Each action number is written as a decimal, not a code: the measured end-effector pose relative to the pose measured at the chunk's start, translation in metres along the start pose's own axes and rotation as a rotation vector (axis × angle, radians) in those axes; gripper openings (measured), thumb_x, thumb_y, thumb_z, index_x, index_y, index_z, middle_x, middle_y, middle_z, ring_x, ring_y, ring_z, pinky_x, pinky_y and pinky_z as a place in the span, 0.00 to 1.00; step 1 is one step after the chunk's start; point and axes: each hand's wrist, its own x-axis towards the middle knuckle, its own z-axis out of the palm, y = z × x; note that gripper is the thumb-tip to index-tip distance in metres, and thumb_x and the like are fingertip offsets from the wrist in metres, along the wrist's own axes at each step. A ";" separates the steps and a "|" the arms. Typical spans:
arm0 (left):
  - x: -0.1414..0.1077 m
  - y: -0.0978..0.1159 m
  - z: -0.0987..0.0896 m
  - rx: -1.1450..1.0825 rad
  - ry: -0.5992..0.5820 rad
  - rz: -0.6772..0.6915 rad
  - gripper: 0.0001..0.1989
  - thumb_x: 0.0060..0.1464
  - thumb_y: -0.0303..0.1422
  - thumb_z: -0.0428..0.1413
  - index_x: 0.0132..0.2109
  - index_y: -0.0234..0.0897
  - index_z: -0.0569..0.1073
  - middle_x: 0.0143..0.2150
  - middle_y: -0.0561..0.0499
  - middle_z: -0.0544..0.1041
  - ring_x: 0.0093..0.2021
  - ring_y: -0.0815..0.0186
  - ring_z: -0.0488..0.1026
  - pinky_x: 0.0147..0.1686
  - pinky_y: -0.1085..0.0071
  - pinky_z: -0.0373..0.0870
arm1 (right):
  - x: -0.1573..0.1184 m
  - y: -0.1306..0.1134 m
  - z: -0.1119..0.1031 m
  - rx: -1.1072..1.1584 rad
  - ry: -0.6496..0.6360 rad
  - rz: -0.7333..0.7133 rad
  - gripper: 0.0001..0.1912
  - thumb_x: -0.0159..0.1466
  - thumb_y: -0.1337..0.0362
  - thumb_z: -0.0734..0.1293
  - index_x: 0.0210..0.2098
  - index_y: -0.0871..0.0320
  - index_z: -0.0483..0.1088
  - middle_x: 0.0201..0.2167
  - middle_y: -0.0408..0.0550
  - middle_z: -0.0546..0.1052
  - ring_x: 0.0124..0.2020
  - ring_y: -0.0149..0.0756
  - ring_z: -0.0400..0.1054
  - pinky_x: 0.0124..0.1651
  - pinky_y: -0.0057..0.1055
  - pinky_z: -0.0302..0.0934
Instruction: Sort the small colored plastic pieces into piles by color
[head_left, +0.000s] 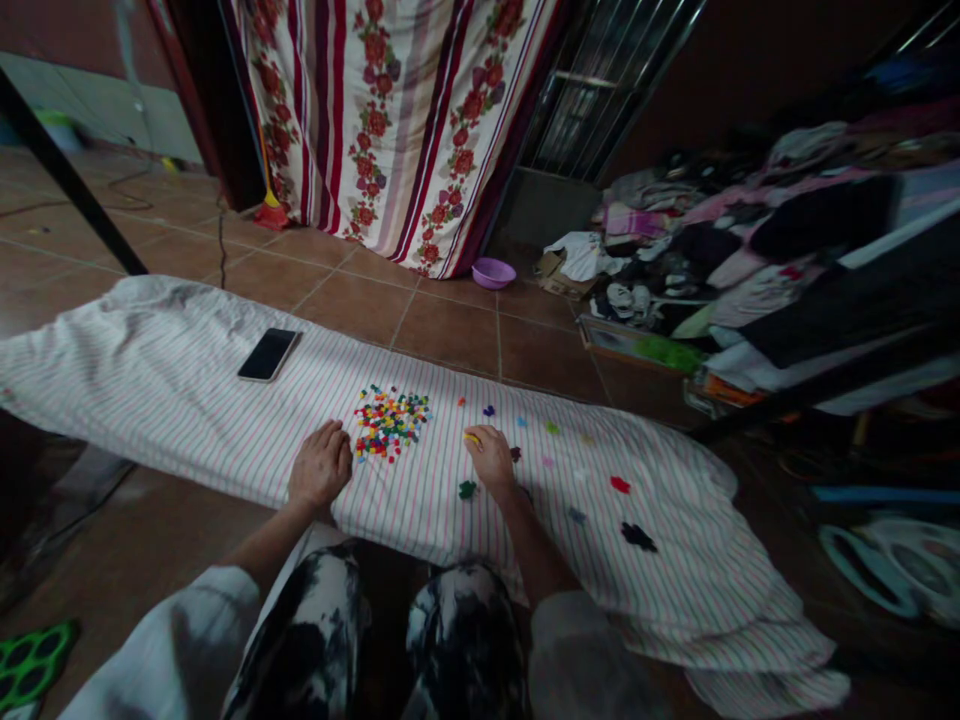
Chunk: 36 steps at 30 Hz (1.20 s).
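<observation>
A loose pile of small multicoloured pieces [391, 422] lies on the striped cloth [330, 370]. Just left of its lower edge my left hand [322, 465] rests on the cloth with its fingers curled together; whatever they hold, if anything, is hidden. My right hand [491, 458], to the right of the pile, has its fingers closed by a small yellow piece [472, 438] at the fingertips. Around it lie single-colour clusters: dark green [467, 490], dark blue [489, 410], red [620, 484], black [638, 537], light green [552, 427] and several paler ones.
A phone [270, 355] lies on the cloth at the left. Beyond the cloth's far edge are a purple basin [493, 273], a floral curtain [397, 120] and a red broom [271, 212]. Heaped clothes [720, 230] fill the right side. Dark bars stand at both sides.
</observation>
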 end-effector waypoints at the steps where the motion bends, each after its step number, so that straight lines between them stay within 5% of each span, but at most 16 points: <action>1: 0.000 0.000 0.000 0.004 0.001 0.001 0.13 0.59 0.33 0.43 0.43 0.35 0.70 0.51 0.41 0.74 0.56 0.58 0.67 0.55 0.59 0.65 | 0.000 0.000 0.000 0.005 0.010 -0.007 0.11 0.60 0.67 0.60 0.36 0.58 0.74 0.37 0.51 0.76 0.41 0.39 0.67 0.47 0.35 0.59; 13: 0.000 0.001 0.000 0.027 0.008 -0.010 0.12 0.59 0.33 0.44 0.43 0.34 0.71 0.51 0.41 0.74 0.55 0.58 0.68 0.54 0.59 0.65 | 0.010 -0.017 -0.004 -0.058 -0.019 0.017 0.12 0.64 0.64 0.60 0.38 0.56 0.75 0.39 0.50 0.76 0.43 0.39 0.65 0.48 0.33 0.57; 27: 0.000 0.000 0.001 0.012 0.013 -0.006 0.12 0.59 0.32 0.45 0.43 0.35 0.71 0.51 0.41 0.74 0.55 0.58 0.67 0.55 0.58 0.65 | 0.050 -0.074 0.033 -0.174 -0.265 -0.026 0.12 0.65 0.63 0.61 0.46 0.52 0.73 0.40 0.49 0.74 0.46 0.37 0.62 0.49 0.30 0.54; 36: 0.001 0.001 0.001 -0.022 0.009 -0.012 0.12 0.58 0.32 0.45 0.43 0.35 0.71 0.50 0.40 0.74 0.56 0.58 0.67 0.55 0.58 0.65 | 0.049 -0.083 0.038 -0.196 -0.234 0.007 0.09 0.64 0.67 0.60 0.39 0.55 0.72 0.39 0.49 0.73 0.44 0.36 0.63 0.48 0.29 0.55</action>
